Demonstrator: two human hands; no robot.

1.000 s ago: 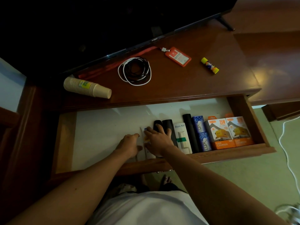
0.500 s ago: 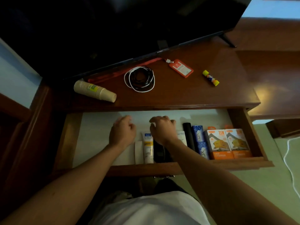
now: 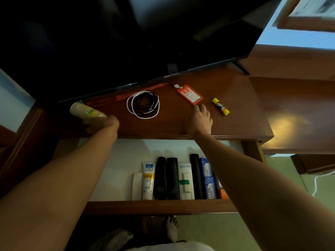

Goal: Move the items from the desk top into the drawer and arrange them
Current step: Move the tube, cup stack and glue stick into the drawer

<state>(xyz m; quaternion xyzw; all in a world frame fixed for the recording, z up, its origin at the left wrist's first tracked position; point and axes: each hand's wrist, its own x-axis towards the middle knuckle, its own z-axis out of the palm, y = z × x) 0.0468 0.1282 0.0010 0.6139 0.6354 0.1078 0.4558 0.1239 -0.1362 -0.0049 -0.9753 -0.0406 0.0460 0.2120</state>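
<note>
Both hands reached onto the tabletop (image 3: pixel 181 124) for the next items.

The left hand (image 3: pixel 98 124) gripped the stack of paper cups (image 3: pixel 85 111), fingers curled round its near end, likely to lift it; the right hand (image 3: pixel 199 120) lay flat, fingers loosely spread, fingertips touching the orange badge holder (image 3: pixel 190 94). The open drawer (image 3: pixel 159 206) below already held a tidy row.

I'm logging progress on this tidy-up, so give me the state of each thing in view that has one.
Drawer: pulled open, items in a row inside.
Stack of paper cups: lying on its side, gripped by left hand.
Right hand: open, fingertips at orange badge holder.
Cable: coiled.
Glue stick: capped, lying flat.
Television: off.
</note>
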